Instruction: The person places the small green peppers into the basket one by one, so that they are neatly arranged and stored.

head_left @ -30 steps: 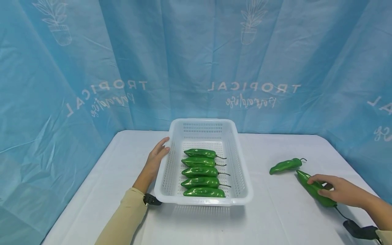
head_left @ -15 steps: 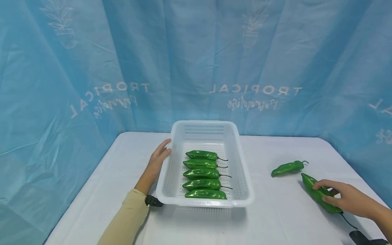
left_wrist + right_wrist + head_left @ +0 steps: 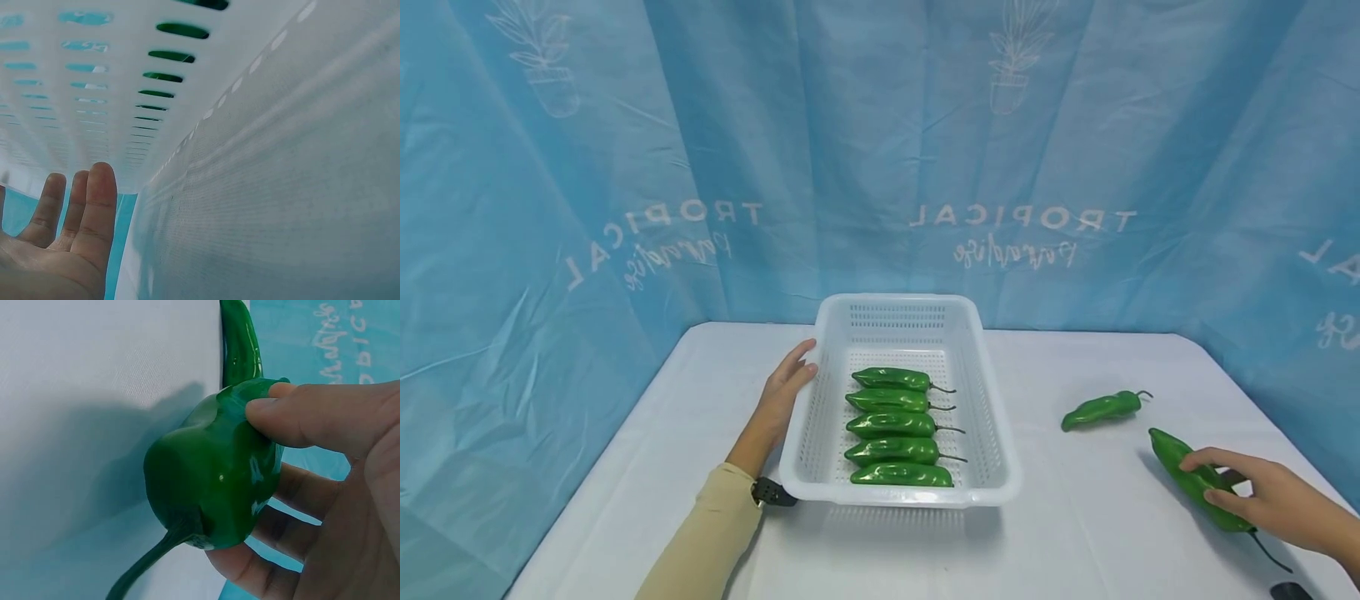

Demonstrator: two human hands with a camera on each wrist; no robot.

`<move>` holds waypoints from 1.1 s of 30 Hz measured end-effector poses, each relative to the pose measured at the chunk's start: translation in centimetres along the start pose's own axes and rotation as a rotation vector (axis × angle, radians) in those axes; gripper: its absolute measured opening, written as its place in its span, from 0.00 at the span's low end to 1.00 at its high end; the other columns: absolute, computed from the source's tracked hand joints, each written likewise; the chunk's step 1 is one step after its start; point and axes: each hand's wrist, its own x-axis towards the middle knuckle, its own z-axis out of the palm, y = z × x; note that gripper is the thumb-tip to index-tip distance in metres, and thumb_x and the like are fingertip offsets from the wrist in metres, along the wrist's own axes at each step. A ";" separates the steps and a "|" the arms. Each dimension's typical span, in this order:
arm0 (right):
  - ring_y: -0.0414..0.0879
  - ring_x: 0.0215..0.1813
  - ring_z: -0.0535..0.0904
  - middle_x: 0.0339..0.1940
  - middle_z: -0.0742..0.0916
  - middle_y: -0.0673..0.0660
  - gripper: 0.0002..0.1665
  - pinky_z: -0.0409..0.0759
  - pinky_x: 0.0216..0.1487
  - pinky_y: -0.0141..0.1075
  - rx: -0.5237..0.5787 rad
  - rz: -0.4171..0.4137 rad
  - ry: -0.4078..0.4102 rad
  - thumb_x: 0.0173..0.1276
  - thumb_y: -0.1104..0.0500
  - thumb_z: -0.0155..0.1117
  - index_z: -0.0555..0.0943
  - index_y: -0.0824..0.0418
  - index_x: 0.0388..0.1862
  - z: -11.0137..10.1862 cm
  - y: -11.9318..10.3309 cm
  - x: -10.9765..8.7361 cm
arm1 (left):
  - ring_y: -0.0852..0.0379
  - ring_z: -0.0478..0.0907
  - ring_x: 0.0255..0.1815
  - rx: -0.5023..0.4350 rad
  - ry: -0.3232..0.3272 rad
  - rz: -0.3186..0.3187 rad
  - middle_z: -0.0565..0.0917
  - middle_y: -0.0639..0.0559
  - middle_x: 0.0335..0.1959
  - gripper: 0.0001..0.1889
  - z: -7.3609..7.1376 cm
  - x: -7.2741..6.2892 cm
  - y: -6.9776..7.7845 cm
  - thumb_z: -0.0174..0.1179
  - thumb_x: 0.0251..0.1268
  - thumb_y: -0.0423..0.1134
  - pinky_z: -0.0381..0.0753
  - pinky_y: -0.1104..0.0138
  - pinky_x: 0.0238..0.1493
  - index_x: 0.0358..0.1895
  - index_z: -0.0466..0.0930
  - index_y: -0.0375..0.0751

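Note:
At the right of the head view, my right hand [image 3: 1262, 496] grips a large green chili pepper [image 3: 1172, 458], thumb on the near side and fingers on the far side. The right wrist view shows that pepper [image 3: 206, 469] close up, its stem toward the camera. A smaller, bent green pepper [image 3: 1101, 409] lies on the cloth just beyond its tip. My left hand [image 3: 781, 392] rests against the left rim of a white perforated basket [image 3: 901, 496]. In the left wrist view its fingers [image 3: 97, 212] reach up straight beside the basket wall.
Several green peppers [image 3: 891, 426] lie in a column in the basket, most stems pointing right. A white cloth [image 3: 1067, 533] covers the table. Behind it hangs a blue printed curtain [image 3: 880, 150], which also closes in both sides.
My right hand and the large pepper have shifted right and toward me, away from the smaller pepper. The left hand and the basket stay where they were.

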 end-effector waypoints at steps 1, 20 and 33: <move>0.46 0.42 0.82 0.55 0.84 0.69 0.21 0.81 0.33 0.31 0.000 0.003 -0.007 0.58 0.64 0.71 0.80 0.56 0.51 0.0 -0.1 0.0 | 0.38 0.73 0.67 -0.002 0.002 -0.003 0.62 0.46 0.76 0.29 0.0 0.0 -0.1 0.50 0.75 0.52 0.85 0.50 0.59 0.76 0.56 0.63; 0.20 0.37 0.71 0.45 0.86 0.56 0.26 0.76 0.28 0.28 -0.217 -0.317 0.213 0.49 0.65 0.78 0.82 0.51 0.47 -5.3 -2.7 2.0 | 0.41 0.75 0.64 -0.027 -0.008 0.012 0.65 0.46 0.73 0.29 0.0 0.1 -0.2 0.50 0.75 0.51 0.86 0.52 0.56 0.76 0.56 0.62; 0.37 0.47 0.80 0.54 0.84 0.56 0.25 0.80 0.34 0.30 -0.221 -0.326 0.105 0.57 0.67 0.72 0.80 0.50 0.52 -9.8 -7.0 4.3 | 0.39 0.74 0.66 -0.012 -0.004 0.006 0.64 0.46 0.74 0.29 0.0 -0.1 -0.1 0.51 0.75 0.52 0.86 0.51 0.57 0.76 0.57 0.63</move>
